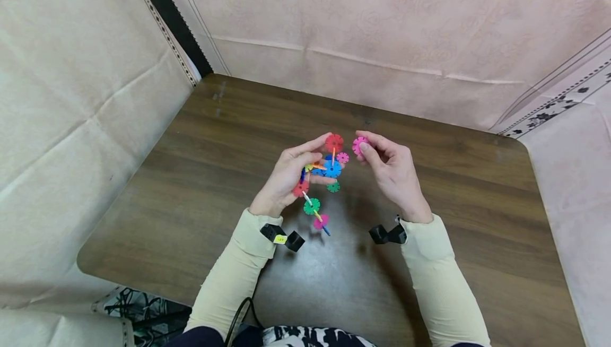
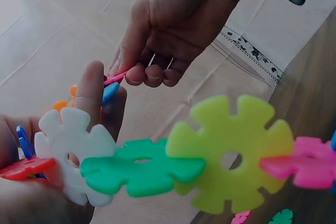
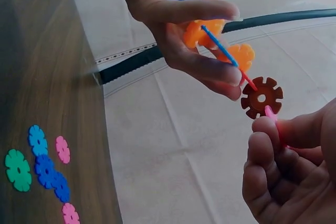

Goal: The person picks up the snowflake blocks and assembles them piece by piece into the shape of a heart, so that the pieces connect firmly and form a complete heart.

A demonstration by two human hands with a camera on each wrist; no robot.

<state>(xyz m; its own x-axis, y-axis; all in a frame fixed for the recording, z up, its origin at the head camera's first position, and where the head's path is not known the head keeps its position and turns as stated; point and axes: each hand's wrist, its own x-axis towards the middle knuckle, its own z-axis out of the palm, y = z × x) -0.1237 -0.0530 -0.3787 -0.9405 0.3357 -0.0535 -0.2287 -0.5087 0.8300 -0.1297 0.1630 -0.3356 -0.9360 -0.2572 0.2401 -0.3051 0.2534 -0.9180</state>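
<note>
A chain of slotted plastic flower discs is held by my left hand (image 1: 286, 172), its fingers and thumb curled about the middle. Red (image 1: 300, 188), green (image 1: 312, 206) and pink (image 1: 321, 222) discs trail down toward me; white (image 2: 73, 145) and yellow (image 2: 231, 156) ones show close up in the left wrist view. At the far end stands a red disc (image 1: 334, 142), brownish in the right wrist view (image 3: 261, 98). My right hand (image 1: 393, 172) pinches a single pink disc (image 1: 360, 146) between thumb and finger, a small gap from that red disc in the head view.
Loose discs lie on the brown wooden table (image 1: 477, 219) beneath the hands: green (image 3: 18, 170), light blue (image 3: 38, 140), several darker blue (image 3: 45, 170) and pink (image 3: 62, 149) ones. Pale cloth (image 1: 382, 34) hangs around the table's far and side edges.
</note>
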